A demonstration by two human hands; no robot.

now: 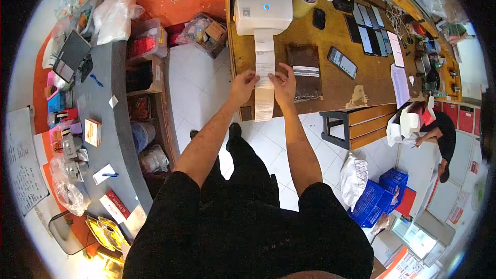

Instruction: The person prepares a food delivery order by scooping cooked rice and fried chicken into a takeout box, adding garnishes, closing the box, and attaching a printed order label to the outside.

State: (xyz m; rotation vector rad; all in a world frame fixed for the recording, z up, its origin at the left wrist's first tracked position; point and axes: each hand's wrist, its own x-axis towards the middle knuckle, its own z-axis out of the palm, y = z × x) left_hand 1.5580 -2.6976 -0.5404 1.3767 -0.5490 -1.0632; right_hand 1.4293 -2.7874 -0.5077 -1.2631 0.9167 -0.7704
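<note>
A long strip of printed paper labels (265,57) comes out of the front of a white label printer (264,5) and hangs over the table's front edge. My left hand (243,87) pinches the strip's left edge, and my right hand (283,85) pinches its right edge at about the same height. Just right of my right hand lies a dark flat package (304,75) with a white label across it. Further right, a phone (342,62) with a lit screen rests on the wooden table (330,93).
Several phones (369,31) lie at the table's back right, near a tape roll (305,0). A gray counter (111,124) runs along the left. A wooden bench (367,126) and blue crates (372,204) stand right. Another person (445,134) is at the far right.
</note>
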